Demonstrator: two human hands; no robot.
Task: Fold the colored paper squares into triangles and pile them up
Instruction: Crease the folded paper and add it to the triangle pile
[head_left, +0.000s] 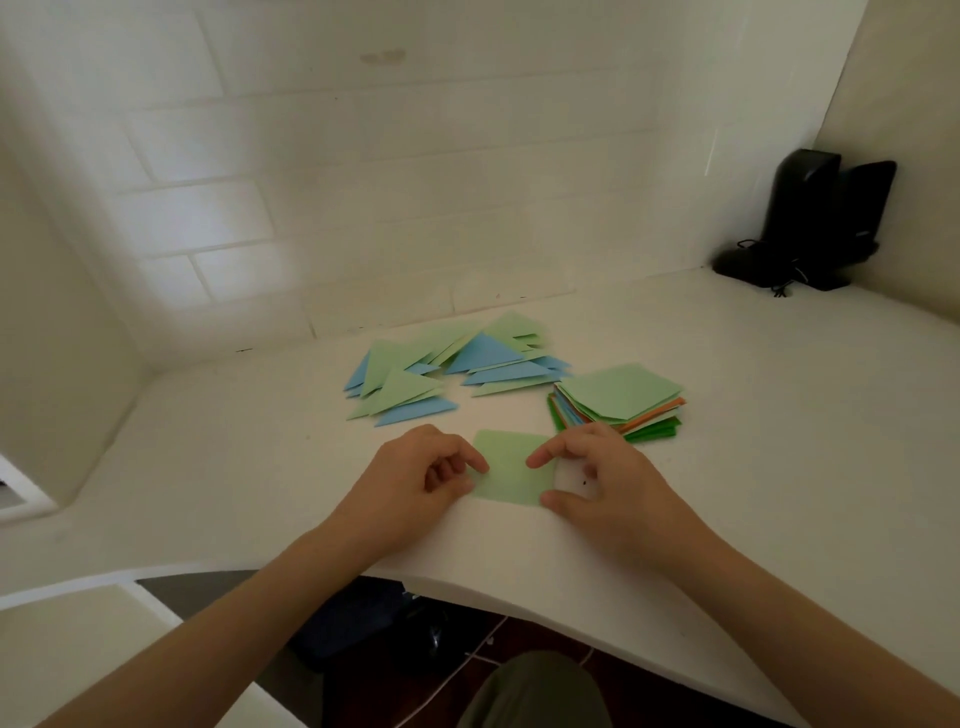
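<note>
From the head camera, a pale green paper square (511, 467) lies flat on the white desk (727, 415), close to its near edge and directly in front of the person; the left hand (415, 475) sits at the square's left edge with its fingers curled, the index fingertip pressing down on the paper and the thumb at the lower left corner, so it pinches that edge; the right hand (602, 483) comes in from the other side, its index finger stretched onto the middle of the sheet and its thumb touching the lower right corner, the remaining fingers curled above the desk, so it too grasps the square; the paper looks unfolded. Just beyond the right hand, touching distance from its knuckles, stands a stack of unfolded squares (618, 402) with a light green sheet on top and blue, orange and darker green edges fanned out beneath; farther back and to the left, a loose pile of folded triangles (452, 364) in light green and blue spreads across the desk in two rough clusters, apart from the stack. In the far right corner, against the white tiled wall (363, 182), stand black speakers (815, 218) with a tangled cable at their base; below the desk edge a dark bag (358, 618) rests on the floor, and an olive-clad knee (535, 691) shows at the bottom.
</note>
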